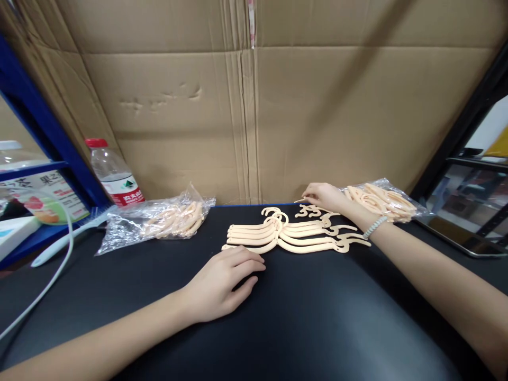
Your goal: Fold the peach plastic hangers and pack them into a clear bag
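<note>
Several beige plastic hangers (254, 238) lie overlapped in a row on the black table, their hooks pointing away from me. Just in front of their left arms, my left hand (226, 283) rests on the tabletop with fingers stretched and nothing in it. At the table's back edge, my right hand (323, 197) is closed in a pinch. A thin beige plastic piece (300, 201) shows at its fingertips; the rest is hidden. Small wavy beige pieces (308, 211) lie below that hand. Curved beige pieces (343, 242) sit at the right ends of the hangers.
Clear bags of beige pieces lie at left (174, 217) and right (383, 198). A red-capped bottle (113, 172) stands behind the left bag. A white cable (65, 259) and a pale-handled brush (71, 238) are at far left. Cardboard (178, 121) walls the back; a dark tablet-like slab (460, 238) lies right.
</note>
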The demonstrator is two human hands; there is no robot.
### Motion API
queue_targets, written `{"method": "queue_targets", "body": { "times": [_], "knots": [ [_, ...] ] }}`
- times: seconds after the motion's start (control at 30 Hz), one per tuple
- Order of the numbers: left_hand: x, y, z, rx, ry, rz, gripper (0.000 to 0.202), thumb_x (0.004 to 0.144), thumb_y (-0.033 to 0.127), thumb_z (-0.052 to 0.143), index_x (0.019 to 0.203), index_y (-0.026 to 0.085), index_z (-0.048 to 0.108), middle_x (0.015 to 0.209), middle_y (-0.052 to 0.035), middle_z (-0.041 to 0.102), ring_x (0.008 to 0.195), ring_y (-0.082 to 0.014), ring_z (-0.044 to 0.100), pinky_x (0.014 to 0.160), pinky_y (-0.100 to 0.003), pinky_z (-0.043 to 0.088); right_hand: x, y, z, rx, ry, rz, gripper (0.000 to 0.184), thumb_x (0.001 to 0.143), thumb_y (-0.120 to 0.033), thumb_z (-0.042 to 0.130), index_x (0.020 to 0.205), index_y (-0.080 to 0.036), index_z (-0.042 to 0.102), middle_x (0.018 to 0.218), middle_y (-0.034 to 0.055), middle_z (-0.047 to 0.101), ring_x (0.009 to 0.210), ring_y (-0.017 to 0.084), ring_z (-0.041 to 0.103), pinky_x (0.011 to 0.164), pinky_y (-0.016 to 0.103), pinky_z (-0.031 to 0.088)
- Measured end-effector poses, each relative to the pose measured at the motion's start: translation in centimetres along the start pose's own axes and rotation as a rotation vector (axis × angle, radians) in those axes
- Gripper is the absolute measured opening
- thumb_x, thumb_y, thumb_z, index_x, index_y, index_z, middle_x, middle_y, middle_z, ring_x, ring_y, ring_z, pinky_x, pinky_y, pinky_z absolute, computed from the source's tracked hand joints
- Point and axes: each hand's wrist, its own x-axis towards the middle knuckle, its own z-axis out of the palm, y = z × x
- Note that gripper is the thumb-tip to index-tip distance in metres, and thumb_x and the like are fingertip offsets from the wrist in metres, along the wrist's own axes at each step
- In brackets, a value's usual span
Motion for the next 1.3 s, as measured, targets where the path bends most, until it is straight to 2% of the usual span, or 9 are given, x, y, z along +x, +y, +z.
{"method": "queue_targets", "body": {
  "times": [0.2,0.3,0.47,0.57,0.73,0.87,1.0,1.2,1.3],
  "knots": [
    [-0.2,-0.1,0.2,0.025,0.045,-0.015,0.027,0.088,0.013,0.047,0.111,0.019,0.060,0.116,-0.0099,0.064,0.106,-0.0223,0.060,0.091,-0.037,0.049,0.7,-1.1,-1.9,0.184,0.266,0.131,0.024,0.082,-0.030,0.054,0.086,-0.014,0.073,0.082,0.0085,0.070,0.072,0.019,0.062,0.070,0.031,0.049],
    [-0.3,0.0,0.1,0.011,0.102,-0.041,0.030,0.087,0.013,0.048,0.114,0.020,0.058,0.120,-0.0104,0.063,0.109,-0.0226,0.058,0.094,-0.038,0.048,1.1,-2.6,-2.6,0.322,0.323,0.173,0.030,0.082,-0.037,0.056,0.089,-0.013,0.072,0.079,0.0089,0.071,0.068,0.018,0.063,0.066,0.031,0.051],
    [-0.3,0.3,-0.2,-0.162,0.196,-0.166,0.028,0.088,0.016,0.049,0.114,0.019,0.058,0.109,-0.0087,0.065,0.100,-0.0205,0.061,0.090,-0.037,0.050,1.3,-7.5,-3.1,0.859,0.238,0.213,0.028,0.071,-0.038,0.071,0.086,-0.014,0.071,0.074,0.0062,0.071,0.060,0.013,0.060,0.063,0.028,0.052],
    [-0.3,0.5,-0.1,-0.336,0.272,-0.350,0.023,0.090,0.024,0.050,0.111,0.018,0.059,0.097,-0.0065,0.067,0.082,-0.0173,0.062,0.077,-0.033,0.052,0.9,-11.1,-2.8,0.989,0.128,0.198,0.027,0.069,-0.035,0.074,0.086,-0.016,0.070,0.072,0.0043,0.070,0.062,0.013,0.062,0.063,0.028,0.053],
    [0.0,0.5,0.1,-0.760,0.447,-0.517,0.034,0.091,0.037,0.053,0.119,0.017,0.053,0.103,-0.0089,0.064,0.074,-0.0148,0.062,0.067,-0.029,0.052,-0.7,-16.2,-1.1,1.066,0.046,0.069,0.021,0.071,-0.033,0.074,0.083,-0.017,0.068,0.073,0.0034,0.070,0.068,0.016,0.065,0.063,0.028,0.052],
    [0.1,0.3,0.0,-0.784,0.660,-0.610,0.030,0.087,0.040,0.060,0.103,0.015,0.060,0.074,-0.0002,0.060,0.064,-0.0123,0.056,0.060,-0.024,0.046,-2.2,-19.1,1.2,1.087,0.023,0.023,0.014,0.072,-0.029,0.071,0.074,-0.018,0.062,0.074,0.0014,0.067,0.070,0.016,0.065,0.061,0.027,0.052],
    [-0.1,0.2,0.1,-0.764,0.698,-0.656,0.026,0.085,0.040,0.063,0.080,0.015,0.062,0.062,0.0019,0.057,0.058,-0.0112,0.053,0.058,-0.023,0.045,-2.7,-20.2,2.2,1.032,0.019,-0.025,0.006,0.077,-0.023,0.064,0.078,-0.020,0.059,0.079,0.0002,0.063,0.072,0.015,0.062,0.063,0.026,0.053],
    [-0.2,-0.2,0.6,-0.926,0.703,-0.672,0.029,0.088,0.045,0.055,0.082,0.017,0.053,0.070,-0.0012,0.065,0.056,-0.0122,0.060,0.054,-0.024,0.046,-4.3,-17.2,0.5,0.430,0.095,-0.126,0.004,0.082,-0.018,0.056,0.083,-0.022,0.056,0.081,0.0031,0.063,0.078,0.020,0.059,0.071,0.034,0.048],
    [-0.1,-0.3,0.8,-0.936,0.681,-0.680,0.028,0.088,0.044,0.055,0.081,0.017,0.051,0.071,-0.0023,0.066,0.054,-0.0114,0.059,0.053,-0.023,0.045,-6.5,-15.0,0.4,0.223,0.066,-0.077,0.005,0.081,-0.021,0.059,0.078,-0.022,0.055,0.076,0.0041,0.062,0.075,0.022,0.057,0.068,0.035,0.047]
  ]
}}
